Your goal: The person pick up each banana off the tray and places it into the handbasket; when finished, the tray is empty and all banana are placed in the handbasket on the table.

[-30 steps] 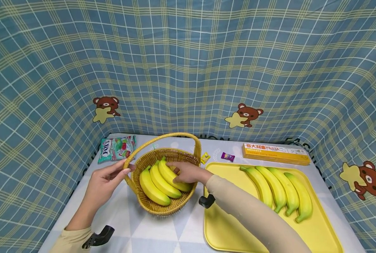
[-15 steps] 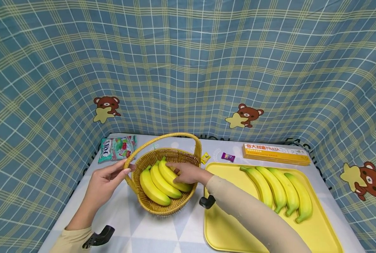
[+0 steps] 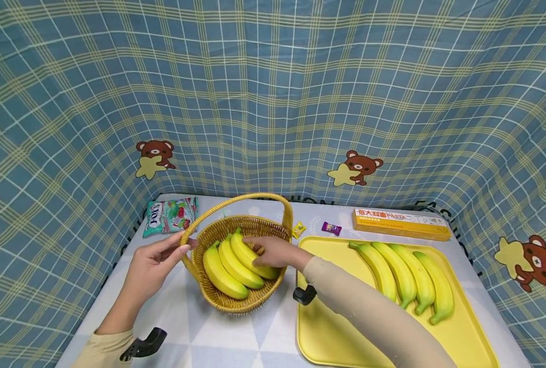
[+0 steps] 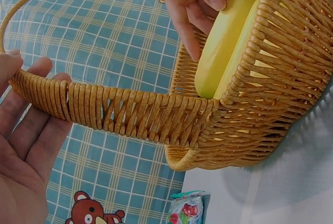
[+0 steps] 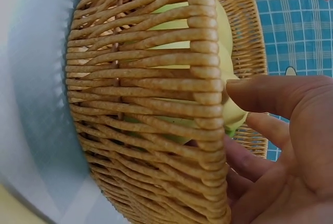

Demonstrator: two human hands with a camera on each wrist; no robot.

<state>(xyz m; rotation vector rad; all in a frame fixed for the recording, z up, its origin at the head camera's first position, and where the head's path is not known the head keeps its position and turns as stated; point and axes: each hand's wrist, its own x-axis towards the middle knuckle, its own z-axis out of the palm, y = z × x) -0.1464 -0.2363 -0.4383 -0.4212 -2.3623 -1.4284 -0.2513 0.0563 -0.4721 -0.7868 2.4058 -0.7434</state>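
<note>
In the head view my left hand (image 3: 150, 266) pinches the side of the wicker basket's arched handle (image 3: 236, 201), thumb on one side and fingers on the other. The woven basket (image 3: 224, 309) stands on the table with three yellow bananas (image 3: 219, 273) lying side by side in it. My right hand (image 3: 275, 251) reaches inside over the right rim, thumb and fingers about the rightmost banana (image 3: 240, 249). The right wrist view shows the thumb of that right hand (image 5: 296, 125) behind the rim against the yellow peel; the rim hides part of the fingers.
A yellow tray (image 3: 334, 332) at the right bears several bananas (image 3: 399, 271). Behind it lies a pasta box (image 3: 400, 225). A purple candy (image 3: 331, 228) and a yellow candy (image 3: 298, 229) lie right of the basket, a green candy bag (image 3: 169, 216) behind left. A plaid curtain (image 3: 273, 102) encloses the table.
My right hand and forearm have shifted slightly to the right, while the bananas in the basket stay in place. The left hand and the basket have not visibly moved.
</note>
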